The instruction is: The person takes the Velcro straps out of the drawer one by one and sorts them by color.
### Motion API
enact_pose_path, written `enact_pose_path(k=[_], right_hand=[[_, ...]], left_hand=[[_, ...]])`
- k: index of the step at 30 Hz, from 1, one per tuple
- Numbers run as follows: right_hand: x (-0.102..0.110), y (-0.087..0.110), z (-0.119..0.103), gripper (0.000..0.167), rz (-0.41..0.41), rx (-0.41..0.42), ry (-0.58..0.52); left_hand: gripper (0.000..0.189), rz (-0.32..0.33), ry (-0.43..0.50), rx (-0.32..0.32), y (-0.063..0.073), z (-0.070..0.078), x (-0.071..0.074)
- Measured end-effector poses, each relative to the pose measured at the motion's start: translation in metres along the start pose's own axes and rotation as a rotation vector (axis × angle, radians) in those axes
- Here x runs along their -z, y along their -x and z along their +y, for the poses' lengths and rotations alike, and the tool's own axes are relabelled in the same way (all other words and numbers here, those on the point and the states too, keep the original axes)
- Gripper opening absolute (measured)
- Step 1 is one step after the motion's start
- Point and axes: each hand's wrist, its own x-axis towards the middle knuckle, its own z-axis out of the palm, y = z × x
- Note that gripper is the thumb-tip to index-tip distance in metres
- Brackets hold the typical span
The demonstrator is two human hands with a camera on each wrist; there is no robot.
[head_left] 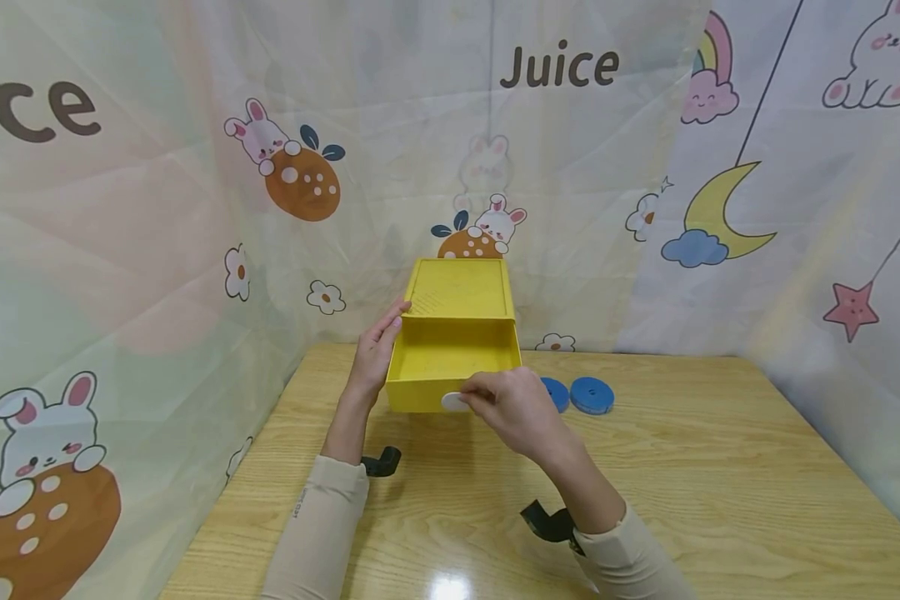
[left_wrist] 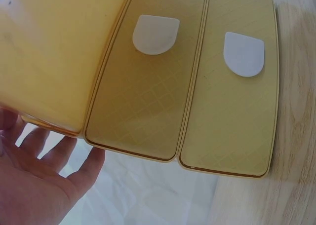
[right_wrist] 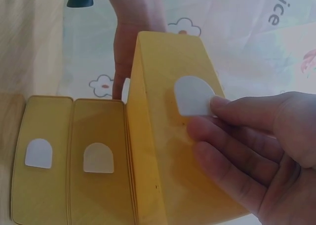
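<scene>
A yellow drawer cabinet stands on the table with its top drawer pulled out; the drawer's bare yellow inside shows. My right hand pinches the white tab handle on that drawer's front between thumb and fingers. Against the cabinet's left side rests my left hand, its thumb near the top edge. The left wrist view shows its fingers extended along the side of the cabinet. Two lower drawers, a middle one and a bottom one, are closed, each with a white tab.
Two round blue coils lie on the wooden table just right of the cabinet, one partly behind my right hand. A printed cloth hangs behind and along both sides of the table.
</scene>
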Motion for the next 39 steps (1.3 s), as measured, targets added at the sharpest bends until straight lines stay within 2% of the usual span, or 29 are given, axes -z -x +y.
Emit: enact_pose_path(k=[13,29,39], right_hand=[[-0.008,-0.003,0.006,0.004,0.064,-0.008,0.028],[-0.022,-0.010,0.021,0.004,0.198,0.026,0.032],[-0.025,-0.014,0.026,0.004,0.213,0.013,0.041]], left_hand=[[0.042,0.009,-0.010,-0.026,0.001,0.000,0.000],[0.042,0.013,-0.020,-0.030,0.000,-0.001,-0.001],[0.043,0.008,-0.031,-0.026,0.001,-0.002,-0.001]])
